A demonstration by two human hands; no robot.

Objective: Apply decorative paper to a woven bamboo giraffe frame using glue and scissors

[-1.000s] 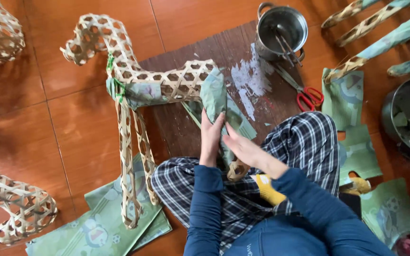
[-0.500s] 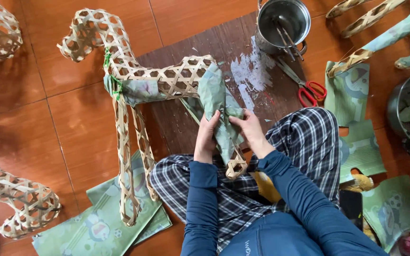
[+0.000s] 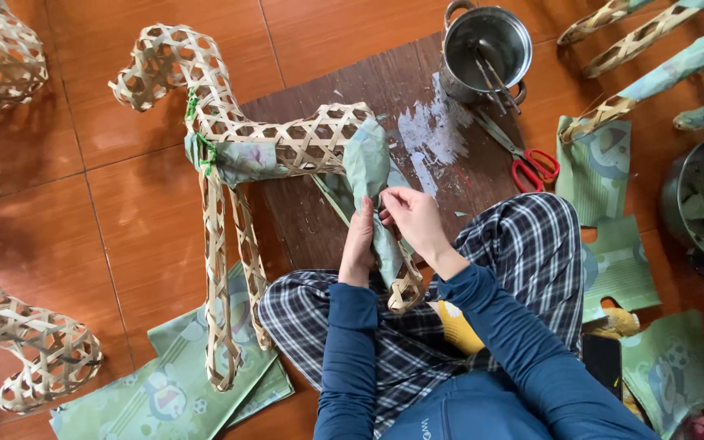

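While both hands work at frame centre, the near ground at 6 o'clock holds crossed legs in plaid trousers (image 3: 523, 244) and blue sleeves. Left hand (image 3: 358, 244) lies flat against a green paper strip (image 3: 372, 175), fingers closed round the rear leg of the woven bamboo animal frame (image 3: 246, 147). Right hand (image 3: 413, 220) pinches the same strip from the other side, fingers narrow on its edge. The frame lies on its side, rear leg over the lap, head toward 10 o'clock. Printed green sheets (image 3: 165, 383) lie at 7 o'clock under the front legs; more at 3 o'clock. Beyond the hands, a dark board (image 3: 385, 90) smeared white. Red-handled scissors (image 3: 527, 159) at 2 o'clock. Steel pot (image 3: 486, 49) with sticks at 1 o'clock. Other bamboo frames (image 3: 10, 269) at 9 o'clock.
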